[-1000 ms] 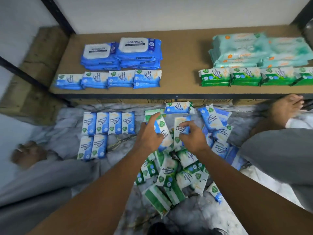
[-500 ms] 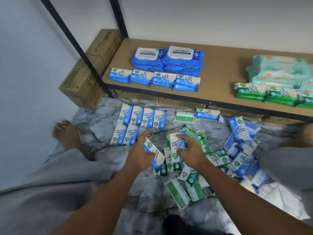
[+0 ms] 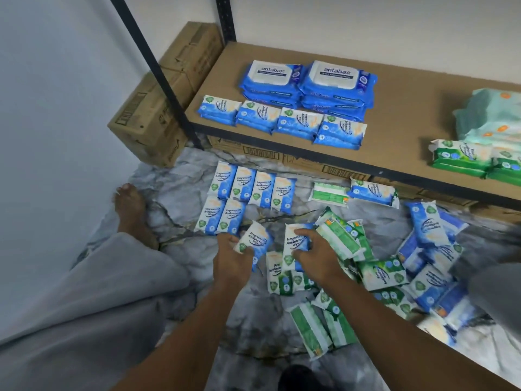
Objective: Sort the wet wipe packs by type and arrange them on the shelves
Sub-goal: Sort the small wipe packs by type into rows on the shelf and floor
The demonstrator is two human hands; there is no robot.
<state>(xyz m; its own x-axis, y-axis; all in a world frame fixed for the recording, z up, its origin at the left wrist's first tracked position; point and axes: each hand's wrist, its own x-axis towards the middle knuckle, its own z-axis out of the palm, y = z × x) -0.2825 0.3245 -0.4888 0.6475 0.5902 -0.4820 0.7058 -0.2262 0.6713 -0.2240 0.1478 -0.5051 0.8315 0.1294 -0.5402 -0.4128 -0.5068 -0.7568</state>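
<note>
Left hand (image 3: 231,259): your grip was clamped on a blue pack (image 3: 253,240), just beside the floor rows (image 3: 248,197).
Right hand (image 3: 317,256): your grip was clamped on another blue pack (image 3: 296,242), over the mixed pile (image 3: 375,273).
Shelf (image 3: 394,136): it carried sorted blue stacks (image 3: 282,119) and green stacks (image 3: 462,159).

Soft, even, dim indoor light casts only faint shadows, while wide-angle distortion bends the shelf post (image 3: 158,71) and motion blur smears the right edge.

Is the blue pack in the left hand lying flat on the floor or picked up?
Picked up: the left hand grips the blue pack tilted, unlike the flat blue rows.
</note>
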